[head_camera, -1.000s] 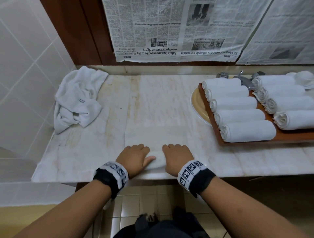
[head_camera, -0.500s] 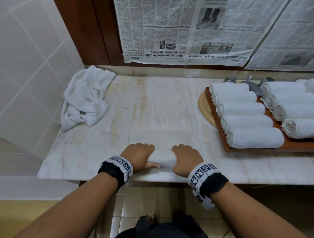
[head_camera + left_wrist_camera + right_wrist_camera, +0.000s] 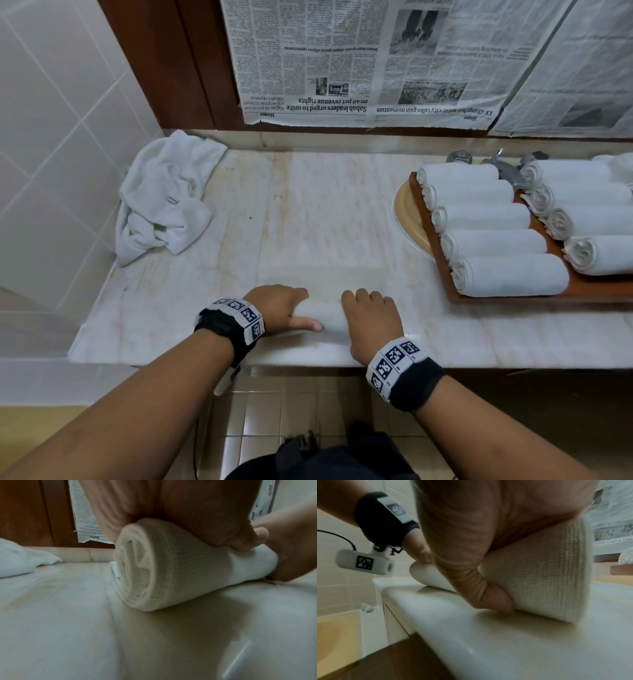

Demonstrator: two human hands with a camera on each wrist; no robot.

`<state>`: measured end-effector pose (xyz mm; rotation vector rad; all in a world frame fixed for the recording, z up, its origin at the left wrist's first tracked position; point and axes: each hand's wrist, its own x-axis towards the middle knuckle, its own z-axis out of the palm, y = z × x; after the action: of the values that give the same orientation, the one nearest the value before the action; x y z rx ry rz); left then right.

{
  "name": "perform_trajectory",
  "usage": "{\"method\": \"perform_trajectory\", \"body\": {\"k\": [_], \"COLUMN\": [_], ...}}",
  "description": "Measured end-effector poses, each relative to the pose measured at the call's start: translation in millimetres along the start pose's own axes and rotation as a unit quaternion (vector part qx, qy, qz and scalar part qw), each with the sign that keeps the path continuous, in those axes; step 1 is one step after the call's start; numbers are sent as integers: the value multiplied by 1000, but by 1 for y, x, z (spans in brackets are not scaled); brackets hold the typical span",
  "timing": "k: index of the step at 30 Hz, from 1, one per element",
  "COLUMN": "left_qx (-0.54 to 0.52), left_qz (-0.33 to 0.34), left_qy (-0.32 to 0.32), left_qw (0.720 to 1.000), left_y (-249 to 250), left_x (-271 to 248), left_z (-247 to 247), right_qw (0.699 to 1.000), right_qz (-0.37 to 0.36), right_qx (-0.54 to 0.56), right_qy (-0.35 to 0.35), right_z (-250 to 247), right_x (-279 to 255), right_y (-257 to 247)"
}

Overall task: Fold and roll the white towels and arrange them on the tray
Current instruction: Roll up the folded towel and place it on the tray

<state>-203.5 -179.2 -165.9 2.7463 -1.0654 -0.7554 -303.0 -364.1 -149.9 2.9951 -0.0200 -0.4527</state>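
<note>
Pictured at the near edge of a pale marble counter point(image 3: 342, 212): a white towel point(image 3: 327, 313) partly rolled into a thick cylinder, its unrolled length lying flat and stretching toward the counter's far edge. Clamped over the left end of the roll, the left hand point(image 3: 277, 308), fingers curled over the top and thumb laid along the near side. Clamped over the right end, the right hand point(image 3: 371, 322), fingers likewise curled over the roll, thumb tucked against the near side down at the counter surface. Seen from the left wrist view, the spiral end of the roll point(image 3: 142, 574) with the layers wound snugly. Seen from the right wrist view, the woven weave of the cloth point(image 3: 539, 577) pressed under the palm.

Resting at the counter's right end, a wooden tray point(image 3: 428, 219) partly over a cream plate point(image 3: 406, 219), carrying nine finished rolled towels point(image 3: 493, 243): a left column of five and a right column of four, all lying crosswise and touching their neighbours. Behind the tray at the far edge, metal tap fittings point(image 3: 459, 157). Heaped in the far left corner against the tiled wall, a crumpled white towel point(image 3: 164, 195). Taped upside down to the wall above the far edge, sheets of newspaper point(image 3: 359, 58). Strapped to both wrists, black bands bearing square printed markers point(image 3: 239, 317).
</note>
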Motion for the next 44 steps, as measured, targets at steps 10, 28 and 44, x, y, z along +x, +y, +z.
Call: {"method": "perform_trajectory", "body": {"k": [10,28,44], "left_qx": [152,172,93], "left_qz": [-43,16,-35], "left_qy": [261,152,60], "left_qw": [952,973,993], "left_y": [38,43,5], "left_x": [-23,-32,-36], "left_z": [58,42,12], "right_qw": [994,1000,987], "right_qz": [-53,-19,12], "right_qx": [-6,16,131], "right_qy": [-97,-3,-92], "right_z": [-24,2,-2], "right_x": [29,-4,-5], "right_y": [4,-3,45]}}
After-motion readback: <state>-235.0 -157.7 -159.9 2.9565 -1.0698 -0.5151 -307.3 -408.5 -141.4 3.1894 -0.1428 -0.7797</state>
